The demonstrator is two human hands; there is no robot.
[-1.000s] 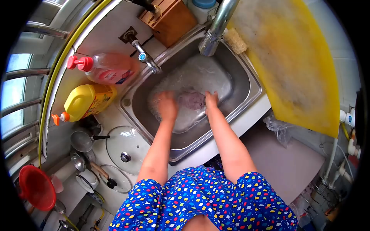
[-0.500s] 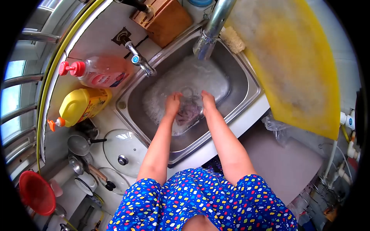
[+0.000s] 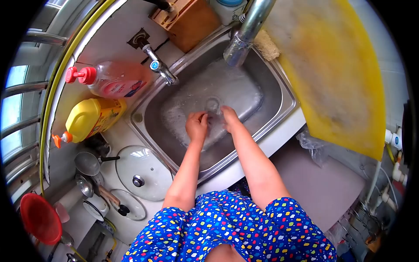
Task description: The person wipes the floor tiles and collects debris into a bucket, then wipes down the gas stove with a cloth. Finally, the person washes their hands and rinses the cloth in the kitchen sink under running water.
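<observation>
My left hand [image 3: 197,125] is over the steel sink [image 3: 270,89], its fingers curled and the thumb against the index finger. Whatever may lie in that pinch is too small to make out. To its right, my right hand [image 3: 229,118] has its fingers stretched out and a little apart. Both hands are low in the sink, near the round drain [image 3: 212,105], with a narrow gap between them. Shallow, foamy water [image 3: 179,102] covers part of the sink bottom. A faint purplish patch shows between the hands, blurred and mostly hidden.
A thick metal pipe [image 3: 238,50] and a small tap [image 3: 163,72] reach over the sink. Left stand a red-capped pump bottle [image 3: 118,81] and a yellow bottle [image 3: 94,118]. A glass lid [image 3: 146,168] lies beside the sink; a yellow-edged board [image 3: 331,74] stands right.
Both hands have come closer together. My left fingers have curled inward. The crumpled purplish thing seen between the hands before is now barely visible.
</observation>
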